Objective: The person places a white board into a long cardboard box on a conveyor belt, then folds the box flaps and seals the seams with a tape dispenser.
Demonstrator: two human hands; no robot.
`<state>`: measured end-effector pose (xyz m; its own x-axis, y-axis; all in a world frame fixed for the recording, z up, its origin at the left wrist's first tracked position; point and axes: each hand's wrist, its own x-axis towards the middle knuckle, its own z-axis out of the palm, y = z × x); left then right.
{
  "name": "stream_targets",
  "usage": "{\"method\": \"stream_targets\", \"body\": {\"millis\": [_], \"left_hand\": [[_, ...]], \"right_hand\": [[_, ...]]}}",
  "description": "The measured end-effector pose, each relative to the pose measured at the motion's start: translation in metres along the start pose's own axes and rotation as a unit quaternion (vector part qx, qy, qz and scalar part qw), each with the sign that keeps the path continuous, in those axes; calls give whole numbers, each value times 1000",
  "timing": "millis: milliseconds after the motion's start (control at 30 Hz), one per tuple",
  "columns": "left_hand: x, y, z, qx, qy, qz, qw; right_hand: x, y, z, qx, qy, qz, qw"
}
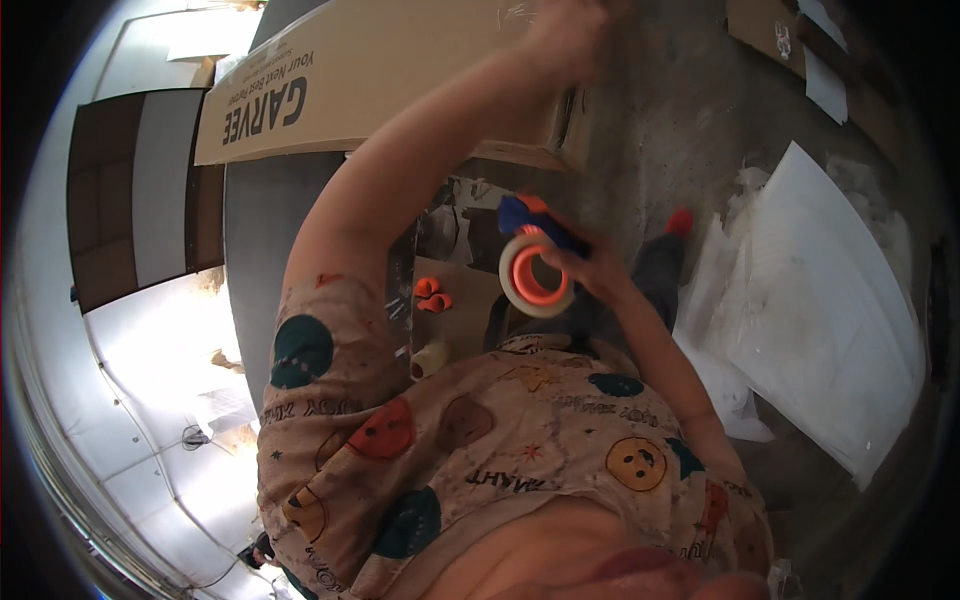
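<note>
My right hand [592, 268] is closed around a tape gun [545, 222] with a blue and orange body. A wide roll of pale tape [512, 285] sits on the gun's orange hub. The gun is in front of my waist, apart from the box. My left arm stretches up across a long brown cardboard box [400, 70]. My left hand [572, 38] is at the box's far right end, blurred and partly cut off by the top edge. Its fingers cannot be made out, nor whether it touches the cardboard.
Small orange plastic pieces [432, 295] and a bare tape core [429, 361] lie below the box. White foam sheets [820, 320] lean or lie on the right. More cardboard [770, 38] is at the upper right. A dark panelled piece [135, 195] stands at the left.
</note>
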<state>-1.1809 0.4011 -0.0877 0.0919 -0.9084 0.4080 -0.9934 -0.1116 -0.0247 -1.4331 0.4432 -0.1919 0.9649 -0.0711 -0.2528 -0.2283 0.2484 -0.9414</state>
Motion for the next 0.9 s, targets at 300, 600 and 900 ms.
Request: {"method": "stream_targets", "body": {"millis": [300, 600, 900], "left_hand": [[-68, 74, -3, 278, -472, 225, 806], [88, -94, 26, 274, 24, 65, 959], [53, -79, 4, -11, -148, -460, 875]], "right_hand": [[77, 58, -16, 47, -84, 28, 995], [-3, 105, -229, -26, 10, 70, 997], [-6, 7, -377, 262, 269, 176, 910]]}}
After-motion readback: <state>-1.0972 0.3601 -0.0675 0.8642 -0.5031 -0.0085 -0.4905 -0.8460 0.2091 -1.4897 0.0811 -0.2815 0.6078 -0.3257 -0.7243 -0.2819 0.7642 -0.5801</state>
